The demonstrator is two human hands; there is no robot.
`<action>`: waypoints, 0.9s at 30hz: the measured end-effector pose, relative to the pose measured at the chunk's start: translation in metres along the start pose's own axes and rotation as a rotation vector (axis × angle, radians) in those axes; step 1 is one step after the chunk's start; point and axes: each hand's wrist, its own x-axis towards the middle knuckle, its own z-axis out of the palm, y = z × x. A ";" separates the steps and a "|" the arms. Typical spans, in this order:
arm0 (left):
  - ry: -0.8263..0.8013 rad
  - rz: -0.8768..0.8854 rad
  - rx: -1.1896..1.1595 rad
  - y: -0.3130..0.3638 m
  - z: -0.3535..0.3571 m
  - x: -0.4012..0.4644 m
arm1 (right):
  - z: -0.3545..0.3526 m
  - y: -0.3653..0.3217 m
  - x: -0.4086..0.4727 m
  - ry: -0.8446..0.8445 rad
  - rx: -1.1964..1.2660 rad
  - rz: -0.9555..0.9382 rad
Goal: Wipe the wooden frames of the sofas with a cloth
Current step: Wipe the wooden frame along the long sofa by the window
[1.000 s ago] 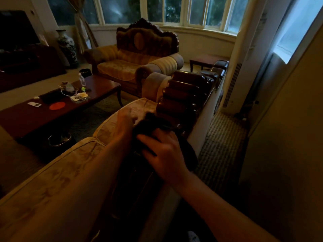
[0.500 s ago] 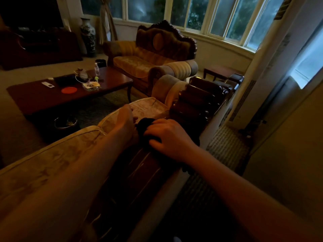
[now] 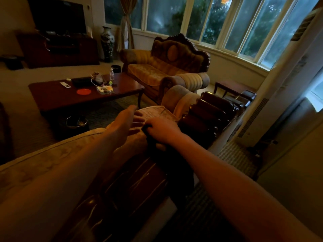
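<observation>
Right hand clenches the cloth on the frame; left hand, at its 9 o'clock, reaches forward, fingers spread.

The near sofa's wooden frame runs as a dark, glossy rail along the top of the backrest, with pale upholstery beside it. A dark cloth lies draped over this rail and hangs down its rear side; the right hand presses on the cloth's upper end. The left hand rests with fingers spread on the cushion edge just beside it. Further off, the dark wooden bench carries a red disc, a white remote and a small bottle.
</observation>
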 end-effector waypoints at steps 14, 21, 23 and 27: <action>-0.182 0.295 0.253 0.001 0.019 0.027 | -0.054 0.033 0.013 0.384 0.477 0.273; -0.162 0.355 0.243 0.017 0.043 0.058 | -0.086 0.117 0.039 0.707 -0.076 0.303; -0.174 0.441 0.245 0.031 0.060 0.068 | -0.097 0.133 0.049 0.570 -0.166 0.369; -0.225 0.542 0.354 0.045 0.097 0.096 | -0.108 0.156 0.057 0.322 -0.179 0.461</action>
